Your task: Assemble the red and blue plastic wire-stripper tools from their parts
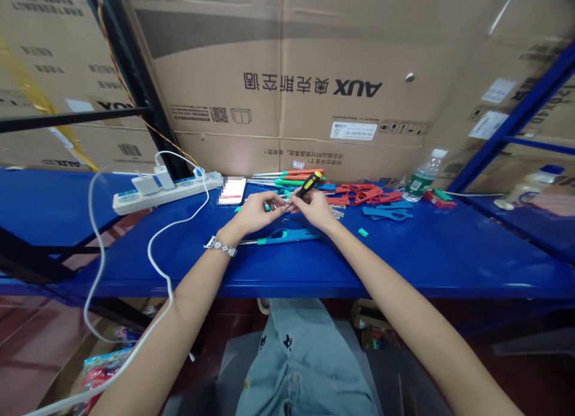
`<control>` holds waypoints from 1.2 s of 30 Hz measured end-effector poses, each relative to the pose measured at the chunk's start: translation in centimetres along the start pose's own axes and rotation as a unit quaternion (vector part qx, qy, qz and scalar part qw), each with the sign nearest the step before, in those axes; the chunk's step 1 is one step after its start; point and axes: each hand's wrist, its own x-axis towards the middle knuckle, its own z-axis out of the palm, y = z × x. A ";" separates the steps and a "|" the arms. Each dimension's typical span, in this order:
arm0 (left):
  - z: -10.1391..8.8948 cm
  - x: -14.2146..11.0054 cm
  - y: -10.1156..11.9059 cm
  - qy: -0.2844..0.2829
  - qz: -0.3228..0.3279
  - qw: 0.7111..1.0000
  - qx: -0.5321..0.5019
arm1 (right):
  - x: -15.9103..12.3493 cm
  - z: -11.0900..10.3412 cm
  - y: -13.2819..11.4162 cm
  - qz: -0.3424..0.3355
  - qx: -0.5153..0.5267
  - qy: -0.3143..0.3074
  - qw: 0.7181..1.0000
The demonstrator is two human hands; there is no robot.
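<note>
Your left hand (pixel 259 210) has its grip bent inward, whether on anything I can't tell; nearer you, a blue-and-green plastic wand (pixel 291 237) with a metal rod lies seemingly whole on the glossy blue tabletop (pixel 426 257). Your right hand (pixel 318 210) grips a black-and-yellow screwdriver (pixel 309 183); rightward, red plastic pieces (pixel 369 194) and blue plastic pieces (pixel 389 212) look unassembled.

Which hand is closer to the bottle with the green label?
Right. The right hand is apart from the bottle, to its left; the left hand is farther left, next to the right hand.
</note>
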 end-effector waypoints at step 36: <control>0.9 -0.2 0.8 -0.090 -0.002 0.996 -0.029 | -2.7 -1.2 -3.0 0.035 0.059 0.042 0.997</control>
